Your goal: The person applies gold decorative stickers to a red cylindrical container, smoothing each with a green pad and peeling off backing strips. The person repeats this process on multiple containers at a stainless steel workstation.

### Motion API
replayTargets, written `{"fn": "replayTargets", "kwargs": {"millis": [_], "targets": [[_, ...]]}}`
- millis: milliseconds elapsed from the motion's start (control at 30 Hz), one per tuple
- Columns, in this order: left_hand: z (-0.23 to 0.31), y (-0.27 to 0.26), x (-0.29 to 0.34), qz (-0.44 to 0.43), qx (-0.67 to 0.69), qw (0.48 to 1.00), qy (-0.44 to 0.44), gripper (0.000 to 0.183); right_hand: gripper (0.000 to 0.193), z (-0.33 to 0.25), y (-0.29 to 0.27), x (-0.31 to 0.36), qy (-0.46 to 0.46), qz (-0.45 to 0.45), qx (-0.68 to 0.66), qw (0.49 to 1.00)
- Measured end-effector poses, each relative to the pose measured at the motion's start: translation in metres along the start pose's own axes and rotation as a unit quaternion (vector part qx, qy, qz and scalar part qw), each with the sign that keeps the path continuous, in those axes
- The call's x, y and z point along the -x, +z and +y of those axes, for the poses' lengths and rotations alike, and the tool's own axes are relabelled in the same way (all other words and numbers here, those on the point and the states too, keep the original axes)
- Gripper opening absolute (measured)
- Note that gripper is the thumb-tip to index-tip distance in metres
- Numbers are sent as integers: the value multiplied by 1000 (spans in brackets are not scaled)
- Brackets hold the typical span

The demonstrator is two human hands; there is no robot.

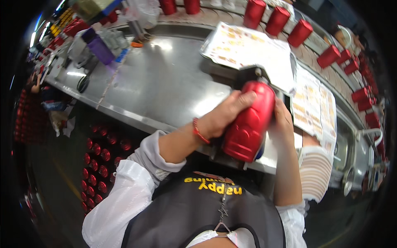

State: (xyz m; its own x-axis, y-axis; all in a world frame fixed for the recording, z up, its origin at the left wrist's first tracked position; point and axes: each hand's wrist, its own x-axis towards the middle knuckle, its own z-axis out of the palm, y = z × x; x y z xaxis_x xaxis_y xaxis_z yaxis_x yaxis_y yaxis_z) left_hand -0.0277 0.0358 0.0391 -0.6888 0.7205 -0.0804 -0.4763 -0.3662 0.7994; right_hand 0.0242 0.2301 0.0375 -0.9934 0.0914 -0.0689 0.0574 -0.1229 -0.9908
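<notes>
Gripping red container (250,128), left hand (223,115) curled

Left of the left hand (225,115), a broad open stretch of counter (157,89) gives a hand room to cross, as far as a purple container (98,47). Beyond the red bottle (251,124), a black fixture (252,73) and a paper-covered surface (258,47) block the way forward, while a striped sleeve (315,169) leaves little room beside the right forearm (288,173).
</notes>
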Motion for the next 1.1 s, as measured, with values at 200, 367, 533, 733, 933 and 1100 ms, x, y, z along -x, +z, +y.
{"fn": "replayTargets", "kwargs": {"millis": [200,367,533,733,933,1100], "targets": [[0,7,-7,15,18,1000,-5,40,48,4,-4,-13,3,-13,-25,1000],[3,8,-9,55,21,998,-9,42,47,12,-8,-22,-13,-17,7,1000],[5,-6,-23,80,-79,993,23,52,51,-1,-16,-36,-45,4,205,978],[-1,-20,-23,97,-205,969,98,74,28,-54,-53,-150,-335,-6,486,807],[-17,-28,-26,73,-164,976,123,71,38,-26,-44,-336,-274,-34,721,636],[-20,-37,-21,84,-165,980,73,72,42,-23,-23,-408,-191,-140,783,575]]}}
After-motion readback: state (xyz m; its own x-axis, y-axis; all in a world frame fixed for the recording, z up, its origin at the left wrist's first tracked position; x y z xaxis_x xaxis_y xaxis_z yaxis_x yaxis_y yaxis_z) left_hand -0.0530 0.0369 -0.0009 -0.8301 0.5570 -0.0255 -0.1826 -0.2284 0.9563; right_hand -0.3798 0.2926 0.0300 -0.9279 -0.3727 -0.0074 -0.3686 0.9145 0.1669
